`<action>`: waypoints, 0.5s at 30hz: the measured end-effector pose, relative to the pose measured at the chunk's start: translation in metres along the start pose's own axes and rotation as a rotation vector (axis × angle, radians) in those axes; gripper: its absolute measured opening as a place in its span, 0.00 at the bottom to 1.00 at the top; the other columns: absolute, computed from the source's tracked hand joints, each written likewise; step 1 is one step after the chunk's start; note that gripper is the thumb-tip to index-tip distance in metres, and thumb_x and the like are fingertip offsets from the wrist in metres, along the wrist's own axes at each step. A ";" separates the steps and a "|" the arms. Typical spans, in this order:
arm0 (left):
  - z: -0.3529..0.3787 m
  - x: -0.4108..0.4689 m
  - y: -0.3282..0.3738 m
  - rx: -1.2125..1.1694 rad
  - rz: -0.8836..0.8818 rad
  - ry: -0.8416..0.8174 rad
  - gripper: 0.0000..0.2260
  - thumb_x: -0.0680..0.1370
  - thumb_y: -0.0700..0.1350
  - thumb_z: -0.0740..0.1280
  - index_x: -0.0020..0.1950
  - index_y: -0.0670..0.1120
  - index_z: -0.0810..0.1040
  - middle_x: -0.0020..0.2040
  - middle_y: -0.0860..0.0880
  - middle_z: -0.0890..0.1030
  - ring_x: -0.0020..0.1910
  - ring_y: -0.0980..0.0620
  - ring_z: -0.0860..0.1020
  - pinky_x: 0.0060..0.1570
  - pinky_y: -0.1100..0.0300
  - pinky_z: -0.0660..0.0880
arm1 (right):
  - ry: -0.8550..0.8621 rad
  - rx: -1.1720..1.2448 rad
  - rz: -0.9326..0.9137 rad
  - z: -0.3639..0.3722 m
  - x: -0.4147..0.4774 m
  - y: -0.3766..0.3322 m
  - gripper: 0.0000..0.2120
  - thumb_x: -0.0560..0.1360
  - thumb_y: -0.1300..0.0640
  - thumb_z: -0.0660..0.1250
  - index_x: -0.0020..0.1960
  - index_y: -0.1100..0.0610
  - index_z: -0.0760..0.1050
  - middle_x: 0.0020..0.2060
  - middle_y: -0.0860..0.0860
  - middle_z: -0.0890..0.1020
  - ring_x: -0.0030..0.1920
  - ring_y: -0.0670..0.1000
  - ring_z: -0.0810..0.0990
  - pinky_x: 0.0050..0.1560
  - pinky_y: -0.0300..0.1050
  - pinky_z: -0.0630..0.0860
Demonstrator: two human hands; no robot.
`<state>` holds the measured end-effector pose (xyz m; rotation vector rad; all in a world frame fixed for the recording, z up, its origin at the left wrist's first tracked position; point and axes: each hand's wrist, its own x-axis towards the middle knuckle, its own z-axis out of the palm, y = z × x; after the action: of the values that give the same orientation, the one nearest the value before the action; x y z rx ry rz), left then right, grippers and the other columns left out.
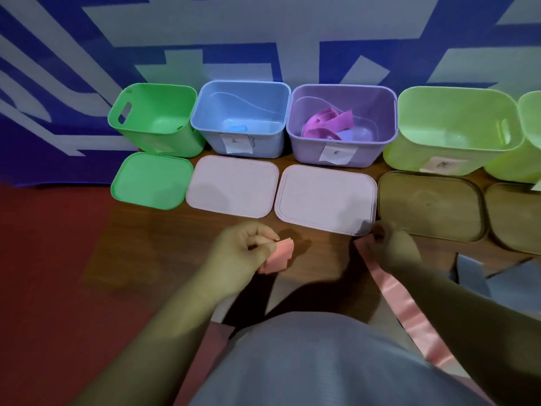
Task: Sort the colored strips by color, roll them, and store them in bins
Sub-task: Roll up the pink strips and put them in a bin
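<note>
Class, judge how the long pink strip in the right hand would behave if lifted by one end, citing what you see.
Probably floppy: the pink strip trails limply from the right hand across the table, holding no shape. Likely light, since a fingertip pinch seems enough. Its sheen hints it may slip.

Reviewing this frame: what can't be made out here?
Head view: writing on the blue bin's label and the purple bin's label, too small and blurred.
Head view: rightmost lime bin, cut off by the right edge.
Head view: fingertips of the right hand on the pink strip, motion-blurred.
Head view: winding of the pink roll, partly covered by the left hand.
</note>
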<state>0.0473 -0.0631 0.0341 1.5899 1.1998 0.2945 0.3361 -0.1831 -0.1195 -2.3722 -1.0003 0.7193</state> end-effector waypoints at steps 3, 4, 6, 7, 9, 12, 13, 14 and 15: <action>0.005 -0.005 0.001 -0.022 -0.024 0.013 0.13 0.75 0.32 0.70 0.41 0.51 0.81 0.34 0.54 0.84 0.38 0.53 0.82 0.41 0.66 0.76 | -0.035 0.041 0.069 0.001 0.001 0.004 0.11 0.69 0.49 0.74 0.47 0.52 0.77 0.38 0.48 0.82 0.40 0.55 0.81 0.40 0.42 0.70; 0.005 -0.006 0.002 -0.035 -0.027 0.018 0.13 0.75 0.31 0.70 0.42 0.50 0.81 0.33 0.54 0.83 0.35 0.54 0.79 0.38 0.68 0.75 | -0.050 0.048 0.068 0.000 -0.001 0.005 0.12 0.68 0.49 0.75 0.48 0.51 0.78 0.38 0.47 0.82 0.40 0.53 0.81 0.40 0.42 0.71; 0.005 -0.009 0.002 -0.058 -0.028 0.021 0.12 0.75 0.30 0.70 0.43 0.48 0.81 0.33 0.51 0.82 0.34 0.52 0.78 0.35 0.69 0.74 | -0.072 0.033 0.055 -0.001 -0.006 0.005 0.13 0.68 0.49 0.77 0.48 0.51 0.78 0.39 0.47 0.82 0.40 0.51 0.80 0.40 0.41 0.70; 0.005 -0.010 0.002 -0.071 -0.030 0.021 0.11 0.75 0.30 0.70 0.43 0.47 0.81 0.34 0.51 0.82 0.34 0.52 0.78 0.35 0.68 0.75 | -0.081 0.027 0.050 -0.003 -0.009 0.003 0.11 0.68 0.51 0.76 0.48 0.51 0.79 0.39 0.47 0.82 0.40 0.51 0.80 0.39 0.40 0.70; 0.003 -0.011 0.001 -0.081 -0.036 0.019 0.10 0.75 0.30 0.69 0.44 0.46 0.81 0.35 0.51 0.82 0.33 0.54 0.78 0.34 0.68 0.74 | -0.120 0.023 0.013 -0.008 -0.013 -0.003 0.08 0.69 0.58 0.74 0.48 0.52 0.79 0.39 0.48 0.82 0.42 0.51 0.80 0.36 0.35 0.68; -0.002 -0.014 0.003 -0.052 -0.017 0.013 0.09 0.75 0.31 0.70 0.44 0.46 0.81 0.34 0.51 0.82 0.33 0.57 0.78 0.36 0.69 0.73 | -0.275 0.039 -0.099 -0.026 -0.026 -0.025 0.09 0.69 0.64 0.75 0.44 0.52 0.81 0.39 0.48 0.85 0.40 0.45 0.82 0.37 0.26 0.70; -0.005 -0.014 0.004 -0.055 -0.011 0.013 0.09 0.75 0.31 0.70 0.44 0.45 0.82 0.35 0.48 0.83 0.34 0.56 0.79 0.36 0.69 0.74 | -0.330 0.047 -0.125 -0.033 -0.032 -0.037 0.09 0.68 0.65 0.75 0.42 0.52 0.82 0.38 0.48 0.86 0.38 0.43 0.82 0.37 0.26 0.71; -0.008 -0.015 0.005 -0.069 -0.006 0.012 0.08 0.75 0.31 0.70 0.45 0.44 0.82 0.36 0.44 0.83 0.35 0.53 0.79 0.36 0.67 0.75 | -0.374 0.066 -0.141 -0.040 -0.038 -0.048 0.10 0.67 0.67 0.75 0.40 0.53 0.82 0.36 0.47 0.86 0.36 0.41 0.82 0.37 0.26 0.71; -0.012 -0.015 0.006 -0.080 0.002 0.009 0.08 0.75 0.31 0.70 0.45 0.44 0.82 0.38 0.42 0.84 0.35 0.51 0.80 0.36 0.66 0.76 | -0.407 0.097 -0.150 -0.047 -0.044 -0.061 0.10 0.67 0.68 0.75 0.39 0.53 0.83 0.35 0.47 0.85 0.34 0.41 0.81 0.37 0.26 0.71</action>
<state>0.0351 -0.0674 0.0489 1.5222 1.1785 0.3470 0.3083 -0.1883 -0.0355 -2.0833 -1.2584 1.1922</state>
